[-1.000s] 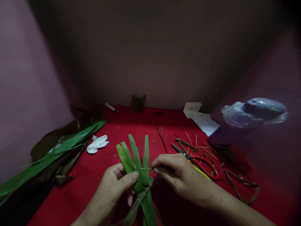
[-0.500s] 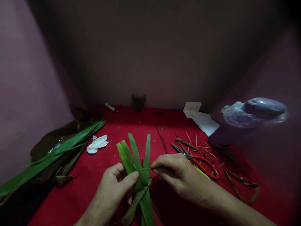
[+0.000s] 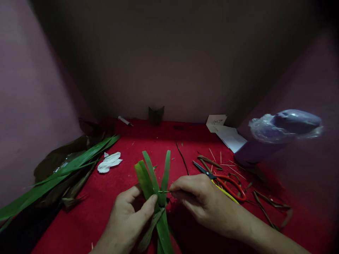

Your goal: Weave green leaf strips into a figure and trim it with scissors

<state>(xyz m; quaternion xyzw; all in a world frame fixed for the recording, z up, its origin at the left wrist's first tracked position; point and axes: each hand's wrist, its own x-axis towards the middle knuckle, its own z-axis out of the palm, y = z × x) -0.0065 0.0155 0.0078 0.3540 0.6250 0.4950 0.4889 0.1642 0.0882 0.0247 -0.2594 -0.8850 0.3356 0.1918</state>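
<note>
My left hand (image 3: 132,211) pinches a bundle of folded green leaf strips (image 3: 164,227) between thumb and fingers. Several strip ends fan upward, and a dull brownish strip wraps across the lower part. From the right, my right hand (image 3: 201,201) grips the end of a thin toothpick (image 3: 164,192) between thumb and forefinger. The toothpick lies level across the strips and passes through at least one of them; its far tip shows near my left thumb. Just beyond my right hand lie scissors (image 3: 230,188) with red and yellow handles.
Long green leaves (image 3: 71,169) lie at the left beside a crumpled white tissue (image 3: 109,162). Loose toothpicks (image 3: 221,157) and dry leaf scraps (image 3: 272,203) are scattered at the right. Farther back are a syringe (image 3: 125,121), white papers (image 3: 230,137) and a plastic-wrapped purple object (image 3: 293,121).
The leaf bundle has turned slightly, its left strips shifting right and closer to the others. Both hands keep their grip, and the toothpick stays across the strips.
</note>
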